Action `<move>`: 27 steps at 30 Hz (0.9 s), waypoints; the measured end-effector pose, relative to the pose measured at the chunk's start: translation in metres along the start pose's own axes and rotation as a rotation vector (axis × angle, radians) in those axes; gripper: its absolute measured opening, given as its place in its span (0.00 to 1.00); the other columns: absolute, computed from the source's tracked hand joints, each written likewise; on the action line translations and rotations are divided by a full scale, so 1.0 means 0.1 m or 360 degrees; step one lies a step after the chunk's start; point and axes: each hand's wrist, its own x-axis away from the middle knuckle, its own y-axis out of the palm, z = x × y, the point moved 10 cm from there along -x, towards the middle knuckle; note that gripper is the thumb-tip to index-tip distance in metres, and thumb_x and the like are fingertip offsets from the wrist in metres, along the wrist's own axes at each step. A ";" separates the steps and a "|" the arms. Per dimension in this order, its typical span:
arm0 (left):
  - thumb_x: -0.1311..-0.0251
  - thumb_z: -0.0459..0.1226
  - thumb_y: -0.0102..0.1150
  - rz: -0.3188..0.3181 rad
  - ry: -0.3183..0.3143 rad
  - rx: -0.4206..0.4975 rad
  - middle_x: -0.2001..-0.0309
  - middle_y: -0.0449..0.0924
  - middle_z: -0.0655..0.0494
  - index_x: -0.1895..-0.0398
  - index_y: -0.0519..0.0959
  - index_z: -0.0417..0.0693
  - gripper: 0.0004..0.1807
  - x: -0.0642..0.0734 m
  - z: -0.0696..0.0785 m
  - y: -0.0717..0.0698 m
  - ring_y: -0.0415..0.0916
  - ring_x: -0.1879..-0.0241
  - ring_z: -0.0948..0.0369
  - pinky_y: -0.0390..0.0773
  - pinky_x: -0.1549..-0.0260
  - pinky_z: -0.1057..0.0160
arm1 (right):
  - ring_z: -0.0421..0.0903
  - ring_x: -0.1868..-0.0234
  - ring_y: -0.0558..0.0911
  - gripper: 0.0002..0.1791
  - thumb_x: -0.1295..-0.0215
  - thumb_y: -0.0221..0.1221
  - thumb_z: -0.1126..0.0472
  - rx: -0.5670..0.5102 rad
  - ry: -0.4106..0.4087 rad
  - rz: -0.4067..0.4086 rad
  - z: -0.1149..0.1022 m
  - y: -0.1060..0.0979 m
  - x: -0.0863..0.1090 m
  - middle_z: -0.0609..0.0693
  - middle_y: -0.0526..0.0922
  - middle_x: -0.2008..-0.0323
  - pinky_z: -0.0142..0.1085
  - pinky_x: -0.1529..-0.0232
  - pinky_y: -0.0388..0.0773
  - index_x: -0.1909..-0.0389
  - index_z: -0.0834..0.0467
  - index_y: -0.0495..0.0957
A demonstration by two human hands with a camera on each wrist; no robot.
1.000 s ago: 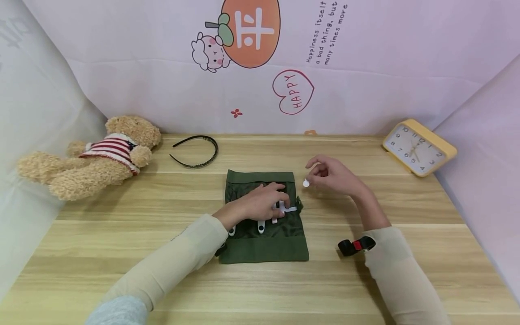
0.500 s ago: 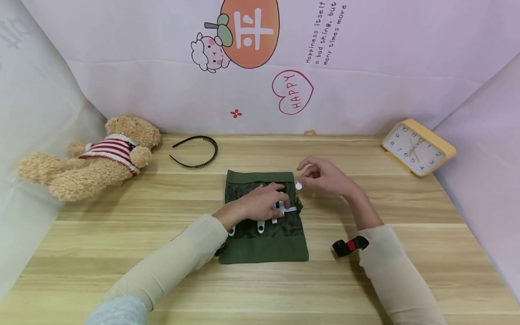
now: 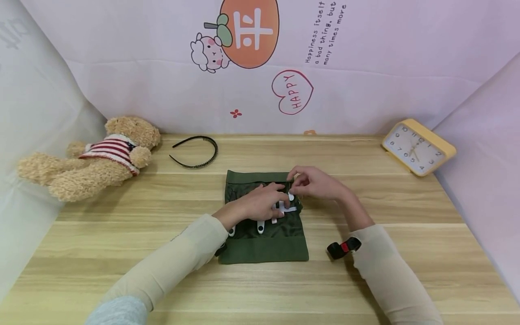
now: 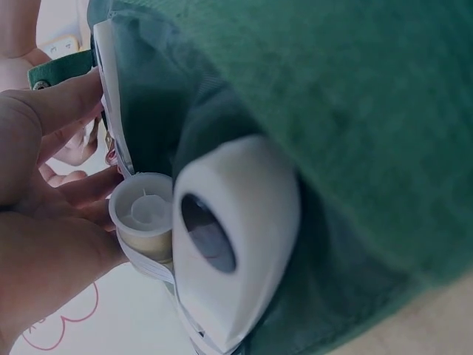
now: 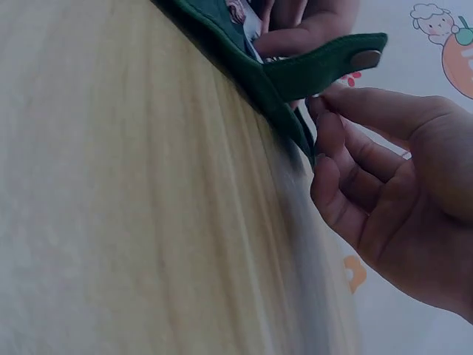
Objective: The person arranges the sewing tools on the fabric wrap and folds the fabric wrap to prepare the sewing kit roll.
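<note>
A dark green organizer pouch lies unfolded on the table, with white elastic strap across its middle. Over it is my left hand, thumb and index finger at the white elastic strap. In the left wrist view, a small tube with a translucent cap and a white oval-ended tool with a dark spot sit by the elastic. My right hand is at the pouch's upper right corner, pinching a small white piece with a rounded end; the fingers hide its upper part.
The pouch's side tab with a snap sticks out near my right fingers. Another white tool end shows below my left hand. Farther off lie a teddy bear, a black headband and a yellow clock.
My right hand has moved left and slightly down with the white piece, from beside the pouch to over its right edge. My left hand stays in place.
</note>
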 end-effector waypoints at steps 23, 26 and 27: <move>0.30 0.39 0.63 0.0012 0.0063 -0.0006 0.26 0.63 0.47 0.50 0.79 0.56 0.08 -0.02 0.03 -0.01 0.55 0.25 0.44 0.54 0.33 0.31 | 0.49 0.64 0.83 0.07 0.31 0.55 0.73 0.0033 0.0039 -0.0211 0.02 0.17 -0.05 0.54 0.87 0.64 0.40 0.62 0.79 0.54 0.66 0.75; 0.30 0.39 0.63 0.0008 0.0055 -0.0010 0.26 0.63 0.48 0.51 0.79 0.56 0.08 -0.02 0.03 -0.01 0.56 0.25 0.46 0.54 0.33 0.31 | 0.49 0.63 0.84 0.06 0.31 0.55 0.74 0.0019 0.0040 -0.0248 0.03 0.18 -0.06 0.54 0.87 0.64 0.40 0.60 0.79 0.56 0.65 0.76; 0.30 0.39 0.63 0.0005 0.0048 -0.0007 0.26 0.62 0.47 0.50 0.79 0.56 0.08 -0.02 0.03 -0.01 0.54 0.25 0.45 0.53 0.32 0.31 | 0.49 0.62 0.84 0.06 0.31 0.55 0.74 0.0015 0.0041 -0.0258 0.03 0.18 -0.06 0.53 0.87 0.64 0.40 0.60 0.79 0.56 0.65 0.77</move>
